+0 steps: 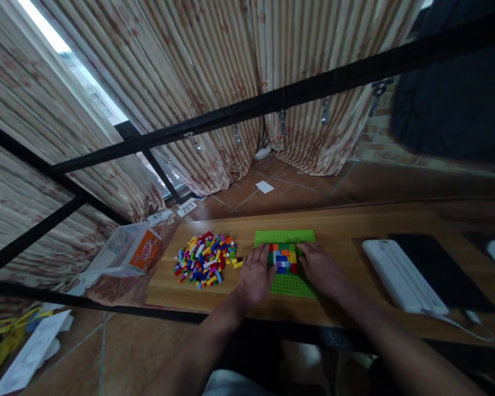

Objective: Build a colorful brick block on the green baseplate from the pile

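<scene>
A bright green studded baseplate (292, 287) lies on the wooden table. On its middle sits a flat patch of building bricks (283, 258) in red, orange, blue, white and yellow. My left hand (254, 274) rests at the patch's left edge, fingers stretched out and thumb toward the bricks. From the other side my right hand (318, 268) touches the baseplate by the patch's right edge, its fingers extended. No brick shows in either hand, though the undersides of the fingers are hidden. Left of my left hand, a heap of loose colourful bricks (206, 259) spreads over the table.
On the table's (334, 220) right lie a white oblong device (404, 275) with a cable and a flat black slab (441, 272). A clear plastic box (119, 253) with an orange label stands off the left end. A black metal bar (231, 116) crosses beyond the table.
</scene>
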Demonstrator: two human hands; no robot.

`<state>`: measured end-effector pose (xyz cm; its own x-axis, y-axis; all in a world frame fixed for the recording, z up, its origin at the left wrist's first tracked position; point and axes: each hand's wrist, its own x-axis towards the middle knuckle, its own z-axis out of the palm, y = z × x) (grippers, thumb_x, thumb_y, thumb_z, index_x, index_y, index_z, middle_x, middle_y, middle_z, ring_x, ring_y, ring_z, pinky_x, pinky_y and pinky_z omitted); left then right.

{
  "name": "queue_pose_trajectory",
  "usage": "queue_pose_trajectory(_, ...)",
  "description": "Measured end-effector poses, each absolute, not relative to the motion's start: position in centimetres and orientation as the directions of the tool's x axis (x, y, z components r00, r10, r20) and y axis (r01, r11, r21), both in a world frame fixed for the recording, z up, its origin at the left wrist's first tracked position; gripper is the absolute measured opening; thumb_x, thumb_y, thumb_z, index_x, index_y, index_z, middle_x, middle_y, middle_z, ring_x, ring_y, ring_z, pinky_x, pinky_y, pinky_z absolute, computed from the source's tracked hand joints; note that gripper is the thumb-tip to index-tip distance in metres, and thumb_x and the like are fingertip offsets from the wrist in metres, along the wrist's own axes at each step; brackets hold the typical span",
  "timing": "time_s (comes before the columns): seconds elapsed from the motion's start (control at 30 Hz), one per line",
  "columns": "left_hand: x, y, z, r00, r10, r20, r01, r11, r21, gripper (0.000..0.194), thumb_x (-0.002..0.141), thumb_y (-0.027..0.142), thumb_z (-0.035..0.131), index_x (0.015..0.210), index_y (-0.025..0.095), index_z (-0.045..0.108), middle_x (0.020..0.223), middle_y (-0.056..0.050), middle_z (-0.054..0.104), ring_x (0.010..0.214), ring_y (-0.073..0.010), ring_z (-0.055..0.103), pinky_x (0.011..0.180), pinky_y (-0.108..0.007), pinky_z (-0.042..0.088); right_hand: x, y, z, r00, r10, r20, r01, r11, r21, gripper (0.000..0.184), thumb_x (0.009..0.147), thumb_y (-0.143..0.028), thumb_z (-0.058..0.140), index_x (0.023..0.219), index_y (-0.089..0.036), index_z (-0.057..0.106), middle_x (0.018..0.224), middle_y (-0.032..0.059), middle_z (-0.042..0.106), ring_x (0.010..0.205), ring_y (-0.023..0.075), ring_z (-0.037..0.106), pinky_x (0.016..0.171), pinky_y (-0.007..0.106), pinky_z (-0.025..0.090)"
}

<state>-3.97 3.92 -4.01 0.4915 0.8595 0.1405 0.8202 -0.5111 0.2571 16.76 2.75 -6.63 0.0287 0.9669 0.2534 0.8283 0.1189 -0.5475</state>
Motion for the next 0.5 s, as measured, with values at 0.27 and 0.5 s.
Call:
queue_pose_trajectory(0.27,-3.6,3.8,-4.3,0.527,0.84,0.13,0.821,-0.542,0.18,0.063,0.095,0.047,0.038,0.15,0.019,0.026,0.152,-0.013,0.039,0.137,-0.0301,0.037,0.109,-0.053,0.034,16.1,2.8,-6.4,-0.043,0.971,0.237,0.874,0.151,-0.462,0.047,0.079,-0.004,0.041,0.119,-0.016,0.063,0.11,0.0145,0.066,0.102,0.0281,0.059,0.095,0.04,0.044)
queue_pose_trajectory(0.5,-2.8,3.6,-3.8,0.54,0.84,0.046,0.839,-0.542,0.047,0.079,0.09,0.057,0.042,0.151,0.011,0.024,0.154,-0.02,0.033,0.14,-0.036,0.031,0.11,-0.065,0.025,15.7,2.4,-5.3,-0.073,0.976,0.206,0.926,0.143,-0.349,0.047,0.082,-0.004,0.039,0.121,-0.015,0.062,0.111,0.0141,0.067,0.103,0.0266,0.061,0.097,0.039,0.044)
